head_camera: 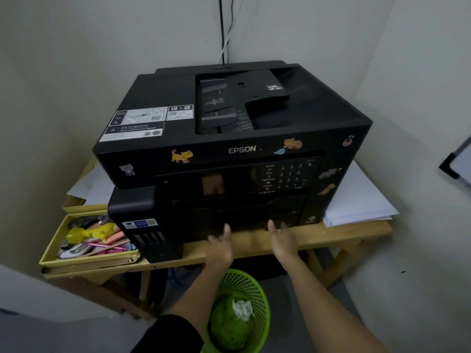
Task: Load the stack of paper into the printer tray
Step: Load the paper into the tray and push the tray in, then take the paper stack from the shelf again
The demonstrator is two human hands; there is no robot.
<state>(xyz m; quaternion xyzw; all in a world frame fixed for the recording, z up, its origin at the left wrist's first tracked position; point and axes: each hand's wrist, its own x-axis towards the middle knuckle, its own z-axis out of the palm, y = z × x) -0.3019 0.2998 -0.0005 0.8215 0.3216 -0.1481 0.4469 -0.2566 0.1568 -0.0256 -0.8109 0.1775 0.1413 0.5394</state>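
— Where are your hands?

— My left hand (220, 247) and right hand (283, 242) reach to the tray (244, 220) at the bottom front of the printer (229, 138), fingers loose, gripping nothing.

— And the paper?

— The paper (356, 200) lies on the table (356, 231), just right of the printer. A green bin (244, 314) sits below my arms.

left arm: black sleeve (168, 335) near elbow, forearm bare | right arm: bare, no sleeve visible
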